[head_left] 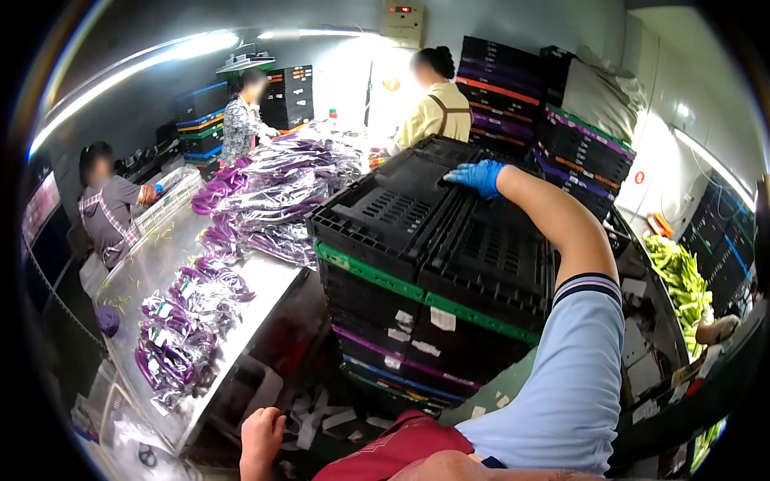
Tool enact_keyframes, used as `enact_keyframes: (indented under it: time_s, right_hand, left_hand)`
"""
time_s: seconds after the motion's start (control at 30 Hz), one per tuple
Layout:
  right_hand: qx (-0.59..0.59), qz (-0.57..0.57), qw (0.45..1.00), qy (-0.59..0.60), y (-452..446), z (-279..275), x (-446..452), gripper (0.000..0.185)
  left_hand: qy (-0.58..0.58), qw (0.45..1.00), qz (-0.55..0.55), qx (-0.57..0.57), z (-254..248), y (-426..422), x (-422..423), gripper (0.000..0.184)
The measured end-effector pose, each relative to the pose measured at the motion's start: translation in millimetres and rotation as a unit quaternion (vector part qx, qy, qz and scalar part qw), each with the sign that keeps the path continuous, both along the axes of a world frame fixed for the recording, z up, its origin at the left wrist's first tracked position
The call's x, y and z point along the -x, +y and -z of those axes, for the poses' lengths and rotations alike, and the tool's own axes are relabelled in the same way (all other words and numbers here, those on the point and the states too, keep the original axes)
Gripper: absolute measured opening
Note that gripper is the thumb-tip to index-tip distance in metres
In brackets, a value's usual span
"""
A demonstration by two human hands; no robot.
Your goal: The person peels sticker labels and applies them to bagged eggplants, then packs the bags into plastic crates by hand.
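Note:
My right hand point(479, 178), in a blue glove, rests on top of a tall stack of folded black crates point(385, 208), its fingers over the far part of the top layer. The stack has green, purple and blue bands and paper labels on its near side. Bare and low at the bottom of the view, my left hand point(263, 433) has its fingers curled; whether it holds anything is hidden. Bagged purple eggplants point(192, 313) lie on the metal table point(257, 321) left of the stack, with a larger heap point(297, 176) behind.
Three people stand around the table: one at the left point(104, 200), one at the back point(241, 120), one in yellow behind the crates point(445, 104). More crate stacks point(581, 152) rise at the back right. Green vegetables point(678, 280) lie far right; scraps litter the floor.

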State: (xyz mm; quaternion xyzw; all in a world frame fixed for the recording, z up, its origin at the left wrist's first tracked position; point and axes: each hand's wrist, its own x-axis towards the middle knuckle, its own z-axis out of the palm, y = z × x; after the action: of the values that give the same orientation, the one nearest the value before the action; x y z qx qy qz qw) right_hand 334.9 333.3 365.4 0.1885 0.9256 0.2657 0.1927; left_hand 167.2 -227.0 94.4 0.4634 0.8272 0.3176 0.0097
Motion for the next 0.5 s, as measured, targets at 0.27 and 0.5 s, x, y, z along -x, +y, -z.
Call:
enact_keyframes:
  time_s: [0.27,0.5]
  right_hand:
    - [-0.022,-0.167,0.980,0.107,18,-21,-11,0.074]
    - [-0.076,-0.290,0.942,0.152,-62,-73,14,0.050]
  left_hand:
    - [0.013,0.999,0.042,0.030,2,45,-2,0.013]
    - [0.050,0.992,0.030,-0.108,-17,63,9,0.010]
